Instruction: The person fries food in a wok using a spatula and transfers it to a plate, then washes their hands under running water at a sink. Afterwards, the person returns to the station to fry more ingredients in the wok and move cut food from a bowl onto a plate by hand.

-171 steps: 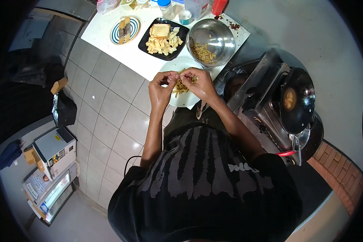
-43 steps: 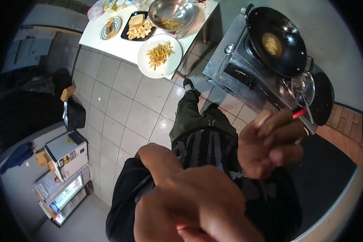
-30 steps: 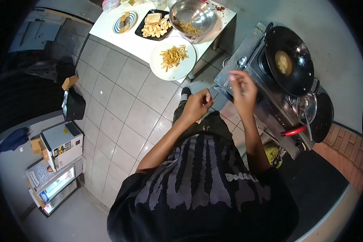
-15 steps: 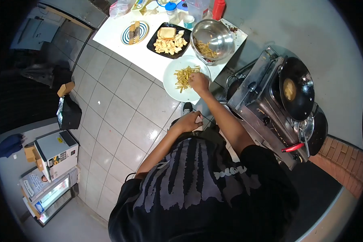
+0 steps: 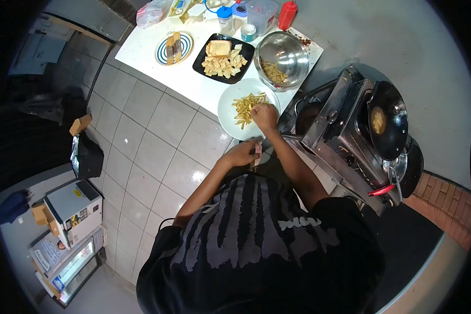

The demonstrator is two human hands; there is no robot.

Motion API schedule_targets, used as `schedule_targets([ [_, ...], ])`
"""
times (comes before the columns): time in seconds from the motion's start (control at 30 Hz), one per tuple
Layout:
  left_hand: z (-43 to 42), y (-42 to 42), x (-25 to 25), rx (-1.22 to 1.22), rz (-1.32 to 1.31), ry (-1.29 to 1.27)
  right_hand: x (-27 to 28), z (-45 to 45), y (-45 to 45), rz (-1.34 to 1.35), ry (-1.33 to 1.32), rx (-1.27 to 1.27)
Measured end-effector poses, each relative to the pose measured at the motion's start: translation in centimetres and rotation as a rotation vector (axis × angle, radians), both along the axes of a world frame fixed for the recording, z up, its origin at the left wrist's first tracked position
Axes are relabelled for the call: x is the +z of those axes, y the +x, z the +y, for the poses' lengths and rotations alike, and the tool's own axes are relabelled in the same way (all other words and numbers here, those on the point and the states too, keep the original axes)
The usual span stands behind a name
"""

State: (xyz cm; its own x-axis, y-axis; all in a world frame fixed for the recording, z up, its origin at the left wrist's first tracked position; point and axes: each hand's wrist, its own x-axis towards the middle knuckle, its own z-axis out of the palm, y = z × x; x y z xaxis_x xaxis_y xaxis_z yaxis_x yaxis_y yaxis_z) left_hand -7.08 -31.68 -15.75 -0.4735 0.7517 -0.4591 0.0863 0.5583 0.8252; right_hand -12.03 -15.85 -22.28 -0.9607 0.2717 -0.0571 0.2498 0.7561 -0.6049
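Observation:
A white plate (image 5: 227, 121) at the table's near corner holds a loose pile of French fries (image 5: 244, 109). My right hand (image 5: 265, 116) is over the plate's right side, its fingers closed at the edge of the pile, with fries at the fingertips. Close to the plate's near edge and in front of my body is my left hand (image 5: 242, 154); its fingers are loosely bent, and I see nothing held in it. Behind the plate, a steel bowl (image 5: 294, 49) contains more fries. A black square dish (image 5: 199, 65) holds bread pieces and a toasted slice.
On the white table (image 5: 136, 55) are a striped plate (image 5: 159, 46), a blue-lidded jar (image 5: 225, 22), a small tub (image 5: 248, 32) and a red squeeze bottle (image 5: 287, 14). To the right, a gas stove (image 5: 345, 138) carries a black wok (image 5: 395, 112) with food inside.
My left hand has moved slightly up toward the plate's near edge. My right hand stays at the fries. The camera view has shifted a little.

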Motion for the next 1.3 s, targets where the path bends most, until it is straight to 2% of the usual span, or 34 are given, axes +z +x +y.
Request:
schedule_targets([
  [0.03, -0.1, -0.5, 0.3, 0.015, -0.022, 0.040, -0.1, 0.2, 0.2, 0.088, -0.122, -0.010],
  [0.07, -0.5, -1.0, 0.0, 0.010, -0.022, 0.040, 0.5, 0.1, 0.5, 0.089, -0.121, -0.015],
  [0.13, -0.8, -2.0, -1.1, 0.057, -0.059, 0.002, 3.2, 0.2, 1.2, 0.300, -0.349, -0.048],
  [0.17, -0.9, -2.3, -0.8, 0.048, -0.059, 0.004, 6.2, 0.0, 1.7, 0.302, -0.345, -0.056],
  [0.23, -1.0, -2.8, 0.3, 0.089, -0.028, -0.028, 15.0, -0.8, 2.8, 0.407, -0.742, -0.051],
  [0.3, -1.5, -3.0, -1.9, 0.084, -0.016, 0.021, 23.1, -0.6, 4.2, 0.554, -0.733, 0.102],
  [0.37, -1.7, -2.8, -1.9, 0.076, 0.105, 0.190, 31.0, 0.3, 5.2, 0.816, -0.649, 0.464],
  [0.4, -1.4, -2.3, -1.8, 0.098, -0.003, 0.142, 31.7, 2.4, 7.7, 0.352, -0.913, 0.709],
  [0.43, -0.7, -2.5, -1.7, 0.118, -0.103, 0.098, 33.5, 2.6, 6.9, 0.371, -0.898, 0.717],
  [0.5, -0.4, -2.0, -3.4, 0.087, -0.106, 0.113, 38.1, 1.4, 6.2, 1.278, -0.703, 1.156],
  [0.53, 0.0, -2.1, -2.5, 0.060, -0.106, 0.100, 39.0, -0.9, 7.4, 1.271, -0.703, 1.126],
  [0.6, 0.8, -2.1, -1.3, 0.043, -0.195, 0.075, 40.6, -5.8, 10.4, 1.362, -1.217, 0.093],
  [0.63, 1.2, -2.2, -0.9, 0.032, -0.192, 0.060, 40.2, -5.3, 10.5, 1.366, -1.205, 0.082],
  [0.7, 1.1, -2.0, -0.9, 0.024, -0.192, 0.067, 37.5, -2.5, 9.1, 1.125, -1.075, 0.150],
  [0.8, 0.9, -2.2, -0.9, 0.043, -0.167, 0.095, 30.5, 2.1, 4.5, 0.770, -0.876, 0.269],
  [0.83, 0.9, -2.1, -1.0, 0.052, -0.163, 0.106, 26.0, 2.9, 2.5, 0.652, -0.638, 0.235],
  [0.87, 0.8, -2.1, -1.1, 0.052, -0.150, 0.072, 20.0, 2.5, 0.7, 0.525, -0.758, 0.060],
  [0.93, -0.1, -1.7, -1.9, 0.051, -0.178, 0.054, 6.4, 3.0, -0.1, 0.274, -0.440, -0.069],
  [0.97, -0.1, -1.9, -2.1, 0.045, -0.197, 0.048, 3.3, 2.8, 0.7, 0.149, -0.352, -0.067],
  [1.0, -0.1, -2.0, -1.8, 0.049, -0.195, 0.050, 1.3, 2.5, 1.5, 0.023, -0.264, -0.066],
  [1.03, -0.3, -2.0, -1.3, 0.058, -0.193, 0.022, 0.2, 2.2, 1.8, 0.025, -0.263, -0.059],
  [1.1, -0.8, -1.7, -1.3, 0.071, -0.195, -0.007, -1.5, 1.6, 2.7, -0.096, -0.094, -0.144],
  [1.27, -2.0, -1.1, -2.3, 0.119, -0.151, -0.015, -3.1, 0.8, 1.7, -0.071, 0.025, -0.158],
  [1.3, -2.1, -1.0, -2.0, 0.122, -0.151, -0.017, -2.9, 0.9, 1.4, -0.135, 0.062, -0.140],
])
